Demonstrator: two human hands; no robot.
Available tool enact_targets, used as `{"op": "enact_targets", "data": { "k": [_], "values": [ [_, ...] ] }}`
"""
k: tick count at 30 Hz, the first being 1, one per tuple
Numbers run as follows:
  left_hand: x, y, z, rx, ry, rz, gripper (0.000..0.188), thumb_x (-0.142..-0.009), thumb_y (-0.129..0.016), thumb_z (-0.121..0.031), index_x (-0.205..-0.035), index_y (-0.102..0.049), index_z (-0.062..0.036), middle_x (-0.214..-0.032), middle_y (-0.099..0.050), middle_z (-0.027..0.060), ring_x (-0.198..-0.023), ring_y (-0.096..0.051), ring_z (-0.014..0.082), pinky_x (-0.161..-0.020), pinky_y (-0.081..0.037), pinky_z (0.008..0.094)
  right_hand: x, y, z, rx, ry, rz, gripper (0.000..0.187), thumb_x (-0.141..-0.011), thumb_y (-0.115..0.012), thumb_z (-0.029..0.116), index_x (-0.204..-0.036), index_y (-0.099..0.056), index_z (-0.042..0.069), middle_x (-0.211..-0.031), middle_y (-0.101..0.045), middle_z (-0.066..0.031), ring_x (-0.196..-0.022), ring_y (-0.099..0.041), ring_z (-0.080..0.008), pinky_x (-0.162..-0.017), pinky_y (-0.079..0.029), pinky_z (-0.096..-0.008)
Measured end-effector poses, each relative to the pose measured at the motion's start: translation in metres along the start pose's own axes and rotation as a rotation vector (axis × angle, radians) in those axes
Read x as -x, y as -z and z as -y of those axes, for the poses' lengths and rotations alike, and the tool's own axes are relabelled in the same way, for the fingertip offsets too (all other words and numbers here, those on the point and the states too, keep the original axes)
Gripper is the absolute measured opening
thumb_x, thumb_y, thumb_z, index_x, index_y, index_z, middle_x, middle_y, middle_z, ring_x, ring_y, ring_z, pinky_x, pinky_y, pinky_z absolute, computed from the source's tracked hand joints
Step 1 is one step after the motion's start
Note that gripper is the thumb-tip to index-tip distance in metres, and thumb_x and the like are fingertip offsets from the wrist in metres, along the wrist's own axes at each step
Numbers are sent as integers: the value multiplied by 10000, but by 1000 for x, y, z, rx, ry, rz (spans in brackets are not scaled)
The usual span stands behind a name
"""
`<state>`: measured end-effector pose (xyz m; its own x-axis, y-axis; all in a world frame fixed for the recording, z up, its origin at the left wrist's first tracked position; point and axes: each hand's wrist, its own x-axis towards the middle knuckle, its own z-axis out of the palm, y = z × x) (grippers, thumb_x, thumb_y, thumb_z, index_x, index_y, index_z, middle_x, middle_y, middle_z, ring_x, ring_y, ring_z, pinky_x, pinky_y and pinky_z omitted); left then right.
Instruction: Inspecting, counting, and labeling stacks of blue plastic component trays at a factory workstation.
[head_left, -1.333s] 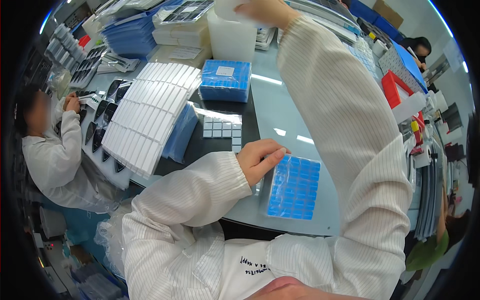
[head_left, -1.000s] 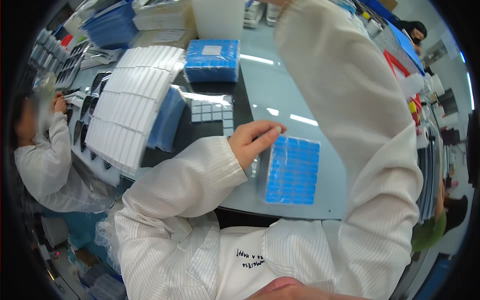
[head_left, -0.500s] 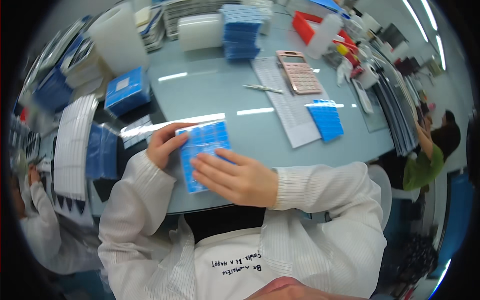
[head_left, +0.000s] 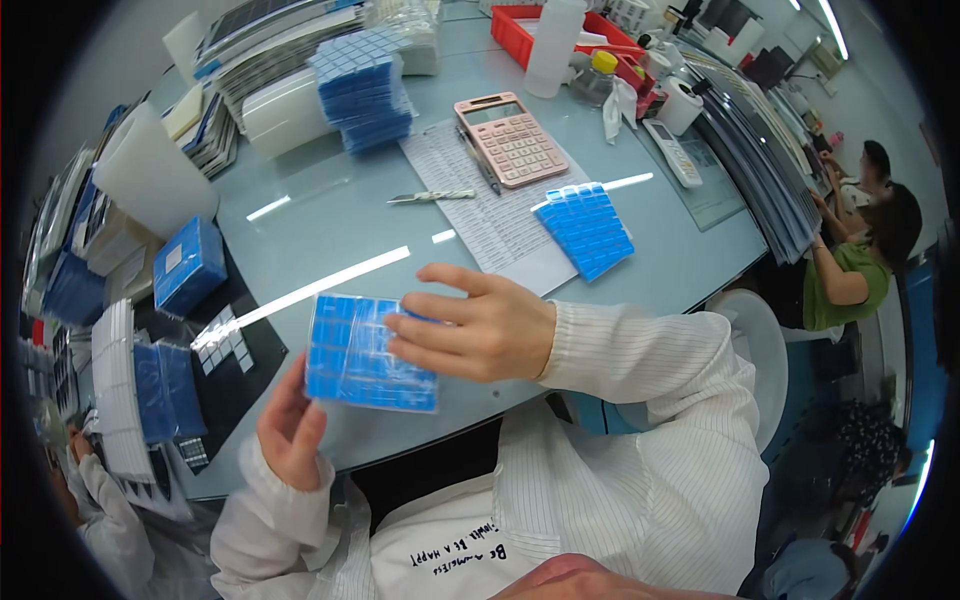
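A flat blue gridded block (head_left: 350, 345) in clear, shiny wrapping is in front of me, near the desk's front edge. My right hand (head_left: 478, 325) grips its right side, with the fingers over the top face and the thumb hidden. The outermost finger is raised off the block. My left hand (head_left: 292, 432) is at the block's lower left corner, its fingers along the left edge and the thumb apart below. A second blue gridded piece (head_left: 587, 232) lies on printed sheets (head_left: 440, 165), apart from both hands.
A pink calculator (head_left: 515, 140), a pen (head_left: 478, 160) and a slim craft knife (head_left: 432, 197) lie beyond. Blue stacks (head_left: 362, 90), a white roll (head_left: 155, 170) and a blue box (head_left: 190, 265) stand left. A red tray (head_left: 515, 35), bottle (head_left: 555, 50) and phone (head_left: 672, 153) are right. Other people work nearby.
The block has turned from upright to lying crosswise. My left hand has gone from its upper left side down to the lower left corner, and its fingers have spread. The view has shifted.
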<state>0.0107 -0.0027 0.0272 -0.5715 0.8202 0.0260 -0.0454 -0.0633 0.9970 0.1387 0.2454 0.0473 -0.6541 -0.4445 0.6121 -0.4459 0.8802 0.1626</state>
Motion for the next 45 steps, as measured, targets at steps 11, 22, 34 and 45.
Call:
{"op": "enact_targets", "data": {
  "k": [11, 22, 34, 45],
  "values": [
    [-16, 22, 8, -80, 215, -159, 309, -947, -480, -231, -1031, -599, 40, -985, -662, 140, -860, -647, 221, -783, -498, 316, 30, 56, -62, 98, -170, 110, 247, -705, -667, 64, -951, -640, 63, -965, -637, -73, -925, -609, -206, -913, -467, -390],
    [-83, 59, 32, -248, -19, -309, 198, -935, -550, -194, -995, -625, -21, -859, -653, 65, -749, -630, 148, -665, -489, 244, 261, 193, -278, 706, -1081, 228, 371, -738, -718, 120, -1100, -642, 97, -1135, -617, -90, -1043, -585, -261, -885, -473, -368],
    [-94, 66, 51, -292, 17, -399, 190, -941, -545, -199, -991, -626, -34, -837, -641, 36, -701, -591, 104, -637, -444, 204, 286, 171, -352, 686, -1326, 423, 424, -782, -709, 222, -1180, -610, 115, -1113, -597, -68, -1039, -587, -251, -892, -464, -371],
    [-98, 65, 52, -331, 34, -377, 190, -948, -532, -186, -1000, -628, -30, -817, -619, 26, -690, -562, 85, -620, -413, 188, 296, 196, -326, 586, -1369, 446, 347, -703, -746, 124, -1026, -659, 31, -986, -607, -99, -952, -604, -277, -836, -476, -335]
  ]
}}
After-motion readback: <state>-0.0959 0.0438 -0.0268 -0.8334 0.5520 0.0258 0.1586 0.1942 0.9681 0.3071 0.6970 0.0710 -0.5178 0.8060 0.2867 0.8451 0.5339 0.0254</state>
